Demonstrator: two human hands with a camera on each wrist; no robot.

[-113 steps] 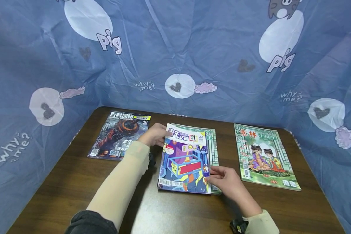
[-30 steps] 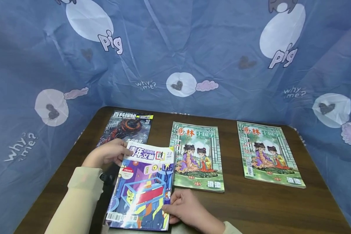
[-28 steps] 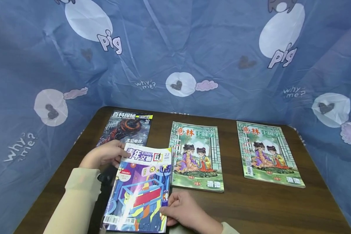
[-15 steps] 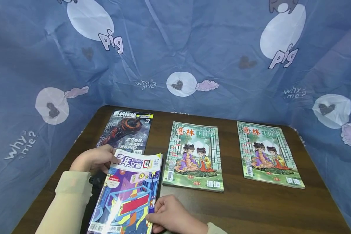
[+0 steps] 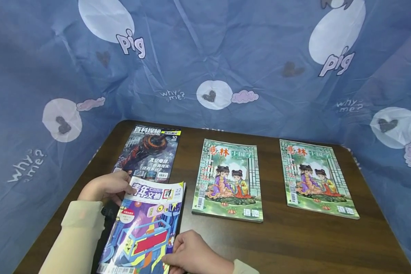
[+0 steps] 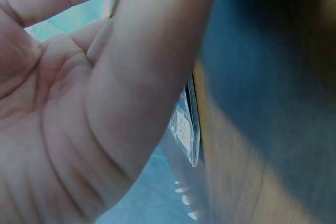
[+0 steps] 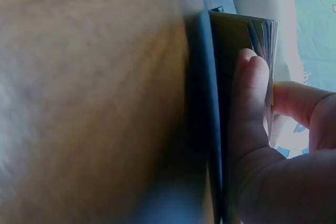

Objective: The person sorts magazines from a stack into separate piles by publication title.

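A magazine with a purple and blue cover (image 5: 144, 224) is held at the front left of the table, its lower edge cut off by the head view. My left hand (image 5: 106, 187) pinches its upper left edge, thumb over the cover. At the lower right edge, my right hand (image 5: 195, 253) pinches it between thumb and fingers. In the right wrist view the magazine's page edges (image 7: 270, 40) lie between thumb and fingers, raised off the tabletop. Just behind it lies a dark-covered magazine (image 5: 148, 150), its lower left part hidden by my left hand.
Two green magazines with matching covers lie flat, one at the middle (image 5: 227, 180) and the other at the right (image 5: 318, 179). They rest on a brown wooden table (image 5: 277, 243). A blue printed cloth (image 5: 178, 45) hangs behind and at both sides.
Both hands have carried the purple and blue magazine from on top of the middle green magazine leftward and toward me. The middle green cover is now fully in sight.
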